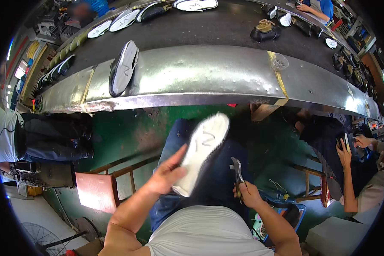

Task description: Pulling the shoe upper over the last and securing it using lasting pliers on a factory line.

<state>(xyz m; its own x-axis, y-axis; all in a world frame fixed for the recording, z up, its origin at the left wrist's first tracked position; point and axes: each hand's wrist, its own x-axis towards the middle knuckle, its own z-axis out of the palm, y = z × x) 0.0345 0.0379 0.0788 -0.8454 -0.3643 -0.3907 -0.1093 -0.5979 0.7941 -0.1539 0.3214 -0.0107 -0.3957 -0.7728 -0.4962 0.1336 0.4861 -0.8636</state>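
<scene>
Shoe point(202, 153), white underside up, is held in the left hand point(164, 175) above the lap, wide end angled toward the bench. The left hand is closed on the narrow end, its thumb along the near-left edge. The right hand point(249, 194) is closed around the handles of the pincers point(238, 170), with their head pointing up, apart from the shoe; whether the jaws are parted cannot be told.

The step in hand appears to be turning and checking the underside. For good results:

1. Grip the narrow end firmly; leave the rim uncovered for inspection.
2. Tilt the underside toward the light and follow the full edge.
3. Hold the pincers clear until a spot is chosen; the white face would probably scuff easily.
4. Brace the shoe against the thigh before any pull.

Surface: the bench has a dark top point(226, 32) and a dented metal edge point(200, 74). A second shoe point(124, 70) lies on this edge; a clear cup point(279, 62) stands beside yellow tape point(281, 85). More shoes line the far side.

Room: green floor point(115, 136), stool point(97, 192) at left, fan point(42, 239) at lower left. Co-workers are at both sides.
</scene>
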